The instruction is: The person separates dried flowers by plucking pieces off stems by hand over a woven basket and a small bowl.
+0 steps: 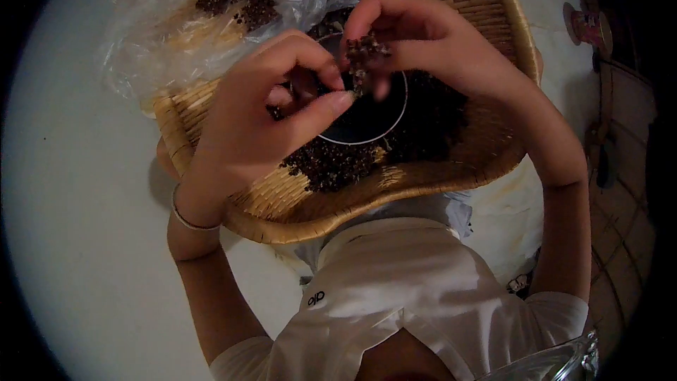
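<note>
A dark, clustered dried sprig (365,53) is held over a round dark bowl with a pale rim (352,143). My left hand (271,102) pinches the sprig's lower end between thumb and forefinger. At the sprig's upper part, my right hand (423,39) has its fingers curled around it. Below the hands, a woven basket (303,222) holds the bowl. Dark dried pieces (331,166) lie in the basket in front of the bowl and to its right. The bowl's contents are too dark to tell.
A clear plastic bag (151,49) with more dark clusters (247,3) lies over the basket's back left. A reddish spool-like object (591,27) is at the upper right. Tiled floor (620,219) shows at the right edge.
</note>
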`<state>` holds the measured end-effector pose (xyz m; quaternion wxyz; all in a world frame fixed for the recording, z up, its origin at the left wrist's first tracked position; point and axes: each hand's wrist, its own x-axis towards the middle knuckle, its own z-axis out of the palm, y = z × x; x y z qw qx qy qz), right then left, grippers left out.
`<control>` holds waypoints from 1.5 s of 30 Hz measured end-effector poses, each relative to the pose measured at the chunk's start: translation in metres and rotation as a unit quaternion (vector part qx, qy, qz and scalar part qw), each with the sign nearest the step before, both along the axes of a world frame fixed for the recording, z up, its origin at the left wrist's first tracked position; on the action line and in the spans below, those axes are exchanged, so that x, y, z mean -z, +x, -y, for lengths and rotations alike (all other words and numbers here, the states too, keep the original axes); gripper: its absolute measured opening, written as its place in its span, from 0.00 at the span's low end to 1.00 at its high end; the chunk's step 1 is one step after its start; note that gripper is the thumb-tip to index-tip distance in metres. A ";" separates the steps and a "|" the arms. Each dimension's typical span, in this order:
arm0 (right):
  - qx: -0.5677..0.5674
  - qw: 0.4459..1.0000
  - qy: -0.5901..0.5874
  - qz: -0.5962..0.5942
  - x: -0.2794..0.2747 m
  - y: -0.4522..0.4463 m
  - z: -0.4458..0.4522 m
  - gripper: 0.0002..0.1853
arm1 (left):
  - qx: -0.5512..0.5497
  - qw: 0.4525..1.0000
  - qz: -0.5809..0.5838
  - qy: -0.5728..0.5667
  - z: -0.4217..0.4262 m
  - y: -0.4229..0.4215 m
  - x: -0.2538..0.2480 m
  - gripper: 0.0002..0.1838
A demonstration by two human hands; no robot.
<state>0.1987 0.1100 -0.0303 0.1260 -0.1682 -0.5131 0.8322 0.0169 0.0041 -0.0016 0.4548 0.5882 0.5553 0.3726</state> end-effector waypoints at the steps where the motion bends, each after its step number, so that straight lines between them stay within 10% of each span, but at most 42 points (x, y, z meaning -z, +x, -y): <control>1: 0.006 1.000 -0.003 0.002 -0.001 0.000 0.000 0.10 | -0.012 1.000 0.023 -0.015 0.001 -0.002 -0.003 0.05; 22: -0.021 0.985 -0.116 -0.129 -0.001 0.001 -0.006 0.11 | 0.007 1.000 0.017 0.020 0.003 -0.004 -0.011 0.10; 45: 0.006 0.995 -0.098 0.034 -0.008 -0.002 0.006 0.12 | -0.061 0.996 0.018 -0.063 -0.002 0.000 -0.003 0.07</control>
